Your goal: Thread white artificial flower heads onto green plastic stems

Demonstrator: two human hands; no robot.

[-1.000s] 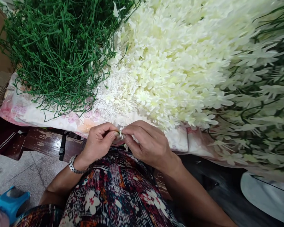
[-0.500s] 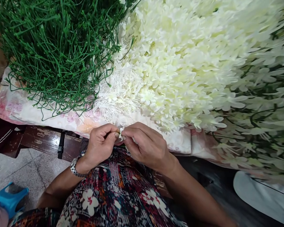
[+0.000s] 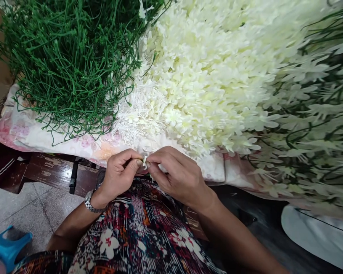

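My left hand (image 3: 118, 176) and my right hand (image 3: 178, 175) meet fingertip to fingertip at the table's near edge, above my lap. Both are closed in a pinch on one small white artificial flower piece (image 3: 145, 162). A watch is on my left wrist. Just beyond the hands lies a heap of white spiky plastic stamens (image 3: 138, 110) and a big pile of cream artificial flowers (image 3: 217, 76). A mound of green plastic stems (image 3: 71, 57) fills the back left.
A floral cloth (image 3: 25, 133) covers the wooden table (image 3: 54, 171). Assembled cream sprays on dark green stems (image 3: 317, 125) lie at the right. A blue object (image 3: 7, 247) sits on the tiled floor at lower left, a pale round thing (image 3: 320, 236) at lower right.
The hands stay pinched together on the small white piece; only the fingertips shift slightly. The view wobbles a little.
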